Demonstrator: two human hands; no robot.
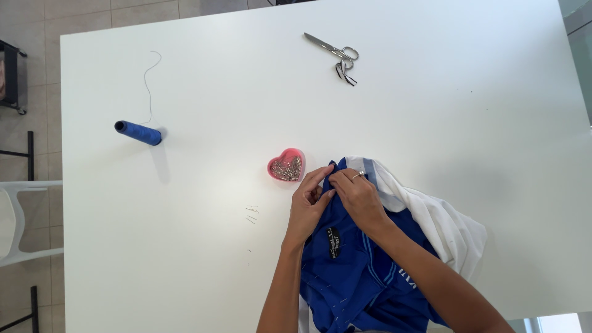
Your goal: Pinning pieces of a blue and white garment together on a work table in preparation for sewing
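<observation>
Both hands: left hand (310, 203) and right hand (356, 196) pinch the blue garment (351, 271) at its far-left corner.
Pin dish (286, 164): just far-left — left hand nearer.

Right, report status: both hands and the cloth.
Left hand and right hand pinching blue garment edge together. Heart-shaped pin dish just beside. Scissors, thread spool well clear.

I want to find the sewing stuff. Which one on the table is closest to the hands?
The pink heart-shaped pin dish, just beside the left hand. The blue thread spool and silver scissors lie much farther away.
</observation>
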